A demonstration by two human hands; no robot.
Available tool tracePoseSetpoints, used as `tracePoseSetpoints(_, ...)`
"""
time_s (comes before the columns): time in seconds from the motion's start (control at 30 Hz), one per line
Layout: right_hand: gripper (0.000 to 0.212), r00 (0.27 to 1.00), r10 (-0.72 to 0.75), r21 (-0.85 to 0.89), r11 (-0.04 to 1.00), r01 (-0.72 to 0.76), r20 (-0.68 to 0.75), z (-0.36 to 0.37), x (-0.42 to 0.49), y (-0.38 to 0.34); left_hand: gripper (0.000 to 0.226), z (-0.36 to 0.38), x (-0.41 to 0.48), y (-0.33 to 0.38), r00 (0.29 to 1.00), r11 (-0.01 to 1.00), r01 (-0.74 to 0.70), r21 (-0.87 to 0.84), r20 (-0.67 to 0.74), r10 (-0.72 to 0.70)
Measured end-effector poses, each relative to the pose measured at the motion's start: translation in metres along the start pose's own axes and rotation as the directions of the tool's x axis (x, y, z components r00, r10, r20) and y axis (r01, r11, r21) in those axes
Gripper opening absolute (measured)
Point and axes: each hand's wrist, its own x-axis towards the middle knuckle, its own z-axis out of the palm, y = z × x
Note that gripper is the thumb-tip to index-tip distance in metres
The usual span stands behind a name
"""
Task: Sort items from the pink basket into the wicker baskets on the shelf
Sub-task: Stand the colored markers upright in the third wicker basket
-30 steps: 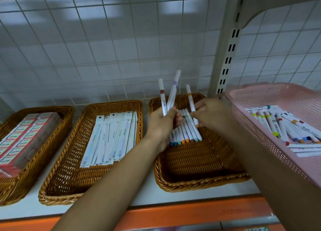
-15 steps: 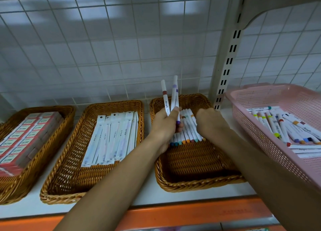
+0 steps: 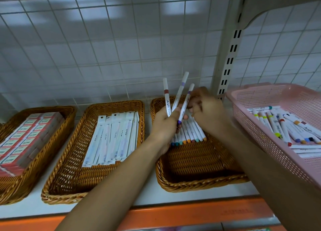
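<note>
Your shelf in colour: honey-brown woven wicker baskets (image 3: pixel 191 184), pink mesh, white pens.
Your raised markers (image 3: pixel 181 90) are white, banded brownish-red and purple; the pink perforated basket (image 3: pixel 260 137) holds yellow, orange, blue and red tips. The boxes (image 3: pixel 26 138) are salmon-red, the shelf edge (image 3: pixel 173 215) orange.

The brown-banded marker (image 3: pixel 167 103) reads "Acrylic Marker".

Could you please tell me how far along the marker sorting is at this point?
Done: a row of capped white markers lies in the right wicker basket. In hand: the left hand grips three white markers fanned above it; the right hand is at them, grip blurred. Left: many loose markers lie in the pink plastic basket.
</note>
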Motion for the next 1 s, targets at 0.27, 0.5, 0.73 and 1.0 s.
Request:
tracePoseSetpoints(0.27, 0.021, 0.866, 0.414, 0.452, 0.739, -0.499, 0.280, -0.004, -0.001, -0.005, 0.018, 0.002, 0.002, -0.004, 0.999, 0.999, -0.013, 0.031, 0.047, 0.011)
tracePoseSetpoints(0.5, 0.007, 0.970, 0.199, -0.570, 0.817, -0.087, 0.139, -0.004, 0.005, 0.021, 0.024, 0.004, 0.002, -0.002, 0.999, 0.998, 0.018, 0.063, -0.047, -0.015)
tracePoseSetpoints(0.73, 0.017, 0.925, 0.227, -0.677, 0.735, 0.043, 0.304, 0.006, -0.003, 0.008, 0.017, 0.004, 0.002, -0.004, 0.999, 0.999, -0.025, -0.023, -0.049, 0.024)
tracePoseSetpoints(1.0, 0.011, 0.924, 0.254, -0.569, 0.821, -0.050, 0.285, 0.008, 0.000, 0.012, 0.015, 0.004, 0.006, -0.006, 0.998, 1.000, -0.018, -0.023, -0.055, 0.017)
